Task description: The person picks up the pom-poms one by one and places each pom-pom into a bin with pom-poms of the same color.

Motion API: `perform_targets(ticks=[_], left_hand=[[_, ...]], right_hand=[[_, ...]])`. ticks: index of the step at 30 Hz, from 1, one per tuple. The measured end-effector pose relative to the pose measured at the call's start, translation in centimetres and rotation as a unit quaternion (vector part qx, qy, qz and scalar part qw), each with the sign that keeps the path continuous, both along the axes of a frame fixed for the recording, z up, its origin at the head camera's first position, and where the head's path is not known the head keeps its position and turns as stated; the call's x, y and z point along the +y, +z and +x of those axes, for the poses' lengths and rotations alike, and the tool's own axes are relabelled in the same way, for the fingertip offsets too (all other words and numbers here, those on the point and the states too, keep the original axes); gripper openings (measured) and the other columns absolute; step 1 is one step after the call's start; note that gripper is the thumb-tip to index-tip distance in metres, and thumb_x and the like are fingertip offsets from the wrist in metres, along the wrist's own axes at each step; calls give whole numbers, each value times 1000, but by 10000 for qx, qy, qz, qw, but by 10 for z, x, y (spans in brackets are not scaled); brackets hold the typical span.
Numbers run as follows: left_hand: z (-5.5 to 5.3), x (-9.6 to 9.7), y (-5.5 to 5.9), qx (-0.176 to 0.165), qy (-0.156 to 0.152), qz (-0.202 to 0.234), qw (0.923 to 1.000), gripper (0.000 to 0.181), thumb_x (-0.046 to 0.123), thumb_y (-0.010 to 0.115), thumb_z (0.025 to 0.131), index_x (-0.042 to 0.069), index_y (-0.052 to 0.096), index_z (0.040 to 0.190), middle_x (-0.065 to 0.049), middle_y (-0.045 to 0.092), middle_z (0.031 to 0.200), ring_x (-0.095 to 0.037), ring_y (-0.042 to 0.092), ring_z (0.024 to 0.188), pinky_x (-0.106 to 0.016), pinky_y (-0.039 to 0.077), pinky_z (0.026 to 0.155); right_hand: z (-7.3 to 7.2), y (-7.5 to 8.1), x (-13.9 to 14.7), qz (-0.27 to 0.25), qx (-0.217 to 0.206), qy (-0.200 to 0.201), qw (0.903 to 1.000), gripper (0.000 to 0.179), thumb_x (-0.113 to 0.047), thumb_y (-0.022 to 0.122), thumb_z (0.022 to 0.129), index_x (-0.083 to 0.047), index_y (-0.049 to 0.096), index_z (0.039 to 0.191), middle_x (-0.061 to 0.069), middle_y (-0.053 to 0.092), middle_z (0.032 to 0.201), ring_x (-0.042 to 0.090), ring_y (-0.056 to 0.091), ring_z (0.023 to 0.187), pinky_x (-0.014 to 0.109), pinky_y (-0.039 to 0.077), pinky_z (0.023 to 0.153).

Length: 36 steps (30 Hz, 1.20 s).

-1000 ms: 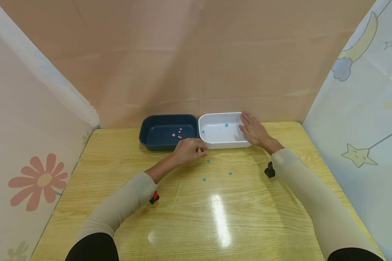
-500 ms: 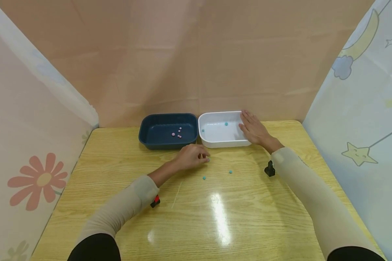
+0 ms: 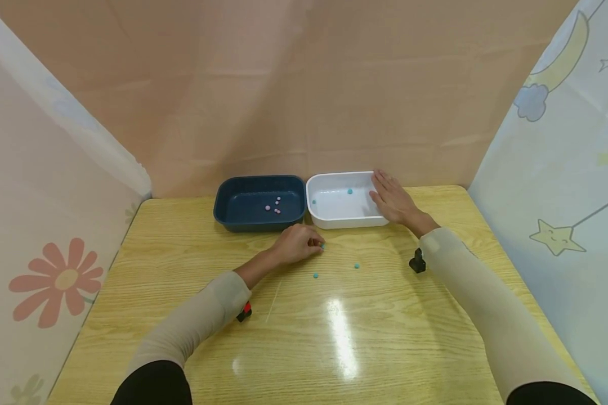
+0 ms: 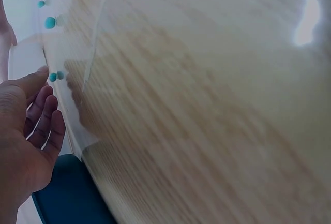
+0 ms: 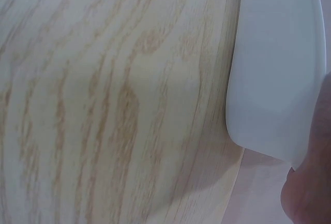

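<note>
My left hand (image 3: 298, 243) is low over the table before the trays, thumb and forefinger parted right at a small teal bead (image 4: 53, 77). The bead's reflection shows beside it on the glossy tabletop. The hand's other fingers (image 4: 58, 125) are loosely bent. My right hand (image 3: 394, 199) rests with straight fingers on the right end of the white tray (image 3: 347, 221). Inside that tray are a teal bead (image 3: 350, 191) and a smaller teal bead (image 3: 314, 202). The dark blue tray (image 3: 260, 227) beside it contains several pink beads (image 3: 267, 208).
Two more beads lie on the wooden table (image 3: 385, 337): a teal bead (image 3: 357, 266) to the right and another teal bead (image 3: 316, 275) nearer the front. A brown backdrop (image 3: 304, 112) rises behind the trays, with printed panels at both sides.
My left hand has come down from the front rims of the trays to the nearest teal bead, which was briefly hidden by the fingers. The right hand stays on the white tray.
</note>
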State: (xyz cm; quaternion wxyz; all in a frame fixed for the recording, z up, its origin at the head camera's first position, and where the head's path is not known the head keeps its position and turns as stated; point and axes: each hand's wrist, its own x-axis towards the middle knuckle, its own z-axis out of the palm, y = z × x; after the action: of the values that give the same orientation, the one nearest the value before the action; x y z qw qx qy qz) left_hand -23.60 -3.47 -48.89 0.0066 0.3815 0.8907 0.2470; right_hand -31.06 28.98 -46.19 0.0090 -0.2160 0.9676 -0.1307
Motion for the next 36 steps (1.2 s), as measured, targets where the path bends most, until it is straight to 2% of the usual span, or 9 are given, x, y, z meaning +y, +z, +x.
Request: perform_targets(ticks=[7, 16, 25, 36], left_hand=[[-3, 1, -3, -197, 0, -119, 9997, 17, 24, 75, 87, 19, 79, 103, 9, 73, 99, -2, 64, 90, -23, 51, 79], [-6, 2, -6, -206, 25, -99, 9997, 17, 26, 76, 87, 19, 79, 103, 9, 71, 94, -1, 57, 76, -18, 48, 68], [-5, 3, -4, -262, 48, -30, 9996, 15, 24, 75, 87, 18, 79, 100, 8, 73, 95, -1, 63, 85, -19, 51, 73], [-6, 2, -6, -258, 14, -33, 9997, 14, 27, 73, 89, 20, 79, 100, 10, 73, 96, -1, 65, 87, -20, 52, 72]], right_hand=[[-2, -1, 1, -21, 17, 27, 10000, 68, -42, 18, 107, 4, 3, 154, 17, -3, 163, 35, -2, 150, 49, -2, 121], [0, 0, 0, -36, 28, -41, 10000, 67, -42, 20, 107, 4, 5, 155, 17, -2, 163, 34, -1, 151, 49, -1, 121], [0, 0, 0, -25, 5, -9, 10000, 69, -44, 17, 106, 4, 4, 154, 17, -3, 163, 35, -1, 150, 49, -2, 121], [2, 1, -1, -45, -45, -25, 10000, 69, -44, 17, 106, 4, 5, 155, 16, -2, 163, 33, -1, 151, 47, -2, 121]])
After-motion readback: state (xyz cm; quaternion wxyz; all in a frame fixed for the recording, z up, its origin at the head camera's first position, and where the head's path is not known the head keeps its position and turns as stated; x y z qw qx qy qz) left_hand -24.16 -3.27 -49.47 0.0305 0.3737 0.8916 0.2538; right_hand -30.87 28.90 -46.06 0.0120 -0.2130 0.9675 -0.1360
